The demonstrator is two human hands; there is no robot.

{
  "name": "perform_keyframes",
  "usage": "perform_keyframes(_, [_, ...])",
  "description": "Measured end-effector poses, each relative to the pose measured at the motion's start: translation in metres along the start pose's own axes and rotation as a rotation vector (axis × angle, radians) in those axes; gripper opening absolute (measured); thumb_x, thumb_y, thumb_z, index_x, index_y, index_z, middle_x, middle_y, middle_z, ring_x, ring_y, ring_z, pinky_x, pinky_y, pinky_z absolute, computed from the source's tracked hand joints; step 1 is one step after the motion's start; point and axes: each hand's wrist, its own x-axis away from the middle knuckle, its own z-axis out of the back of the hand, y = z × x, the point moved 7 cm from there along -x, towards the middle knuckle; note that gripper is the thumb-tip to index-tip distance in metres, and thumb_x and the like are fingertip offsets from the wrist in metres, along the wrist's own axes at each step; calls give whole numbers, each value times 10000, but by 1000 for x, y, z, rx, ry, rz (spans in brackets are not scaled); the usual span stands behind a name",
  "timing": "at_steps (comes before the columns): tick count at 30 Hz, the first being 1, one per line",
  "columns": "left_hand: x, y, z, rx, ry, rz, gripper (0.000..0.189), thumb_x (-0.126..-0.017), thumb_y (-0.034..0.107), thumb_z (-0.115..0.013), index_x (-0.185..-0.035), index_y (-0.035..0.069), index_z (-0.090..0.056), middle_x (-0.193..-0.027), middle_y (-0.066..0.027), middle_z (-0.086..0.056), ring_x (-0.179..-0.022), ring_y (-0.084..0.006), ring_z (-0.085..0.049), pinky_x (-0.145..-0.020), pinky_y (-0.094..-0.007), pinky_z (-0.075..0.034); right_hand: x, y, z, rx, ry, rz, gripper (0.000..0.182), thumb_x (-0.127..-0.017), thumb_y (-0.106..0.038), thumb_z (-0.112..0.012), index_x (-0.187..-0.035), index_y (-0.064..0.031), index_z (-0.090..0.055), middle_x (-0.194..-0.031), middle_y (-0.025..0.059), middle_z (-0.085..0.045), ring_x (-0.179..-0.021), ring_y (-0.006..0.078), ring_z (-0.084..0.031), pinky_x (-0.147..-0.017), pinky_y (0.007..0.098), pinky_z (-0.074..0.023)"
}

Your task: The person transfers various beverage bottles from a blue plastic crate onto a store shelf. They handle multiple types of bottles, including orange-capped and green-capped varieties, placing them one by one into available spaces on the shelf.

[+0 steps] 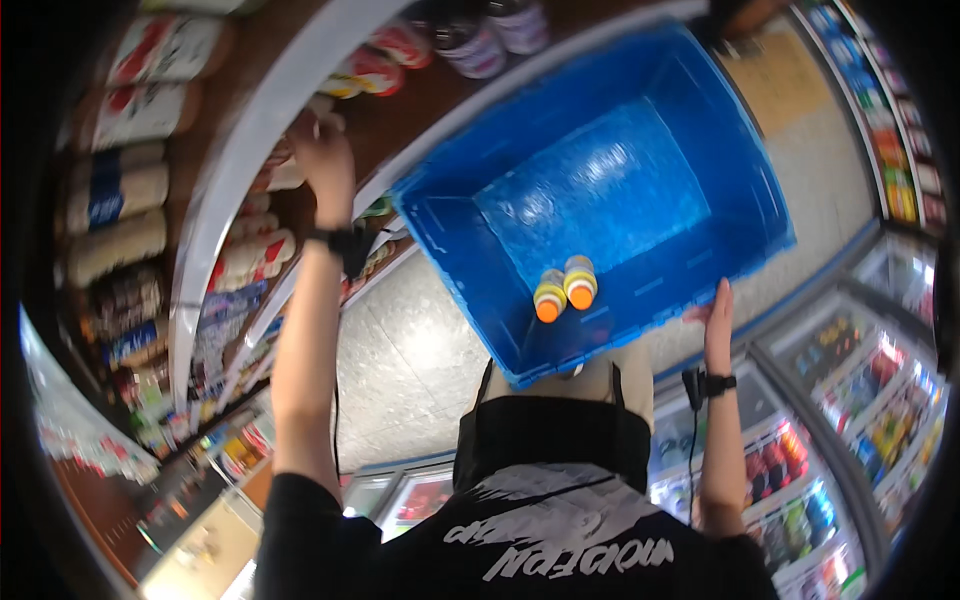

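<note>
A large blue plastic crate (592, 187) stands tilted in front of me, its rim beside the shelf edge. Two small bottles with orange caps (564, 289) lie side by side in its near left corner. My left hand (322, 154), blurred, reaches in among packages on the shelf at the left; whether its fingers hold one is not clear. The nearest are white and red packages (281, 176). At the crate's near right side is my right hand (716, 307), fingers extended along the outer wall beneath the rim. Both wrists wear black bands.
Shelves with white edges (225, 187) curve along the left, stocked with bottles and packages. Dark-lidded jars (469, 49) stand behind the crate. Glass-doored coolers (840, 360) line the right. A brown cardboard piece (780, 82) lies on the pale floor (405, 352).
</note>
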Motion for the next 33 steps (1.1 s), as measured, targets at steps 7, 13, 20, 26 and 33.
perform_keyframes(7, [310, 132, -112, -85, -1584, -102, 503, -879, 309, -633, -1289, 41, -517, -1154, -227, -635, -1079, -373, -621, -900, -449, -497, 3, -17, -10, -58, -38, -8, 460, -1016, -486, -395, -1059, -37, -485, -742, 74, -561, -595, 181, -618, -520, 303, -542])
perform_keyframes(13, [424, 94, -191, -363, -1680, 50, 787, -888, 375, -612, -1397, -116, -268, -1201, -263, -609, -1078, -343, -638, -897, -444, -503, 7, -22, -13, -18, -5, -28, 476, -1007, -501, -411, -1053, -34, -488, -730, 63, -519, -599, 183, -615, -537, 311, -548])
perform_keyframes(20, [353, 90, -165, -205, -1766, 269, 631, -911, 394, -560, -1294, -95, -453, -904, -183, -681, -597, -255, -682, -511, -326, -545, 1, -11, -9, 78, 28, -6, 555, -998, -538, -396, -1114, -4, -488, -736, 81, -533, -580, 192, -640, -495, 297, -536])
perform_keyframes(26, [188, 81, -5, 109, -1222, 428, 620, -863, 448, -641, -1231, -42, -550, -737, -76, -642, -607, -145, -611, -543, -286, -491, -7, 1, 0, 140, 50, -56, 570, -1003, -532, -378, -1116, 16, -489, -700, 102, -587, -546, 195, -643, -451, 292, -504])
perform_keyframes(33, [84, 16, 115, 377, -320, 664, 360, -881, 354, -668, -1005, 17, -639, -655, 17, -544, -533, -51, -491, -466, -209, -361, -11, 1, -4, 96, 24, 8, 611, -993, -571, -362, -1168, 1, -489, -712, 82, -573, -546, 187, -636, -435, 278, -491])
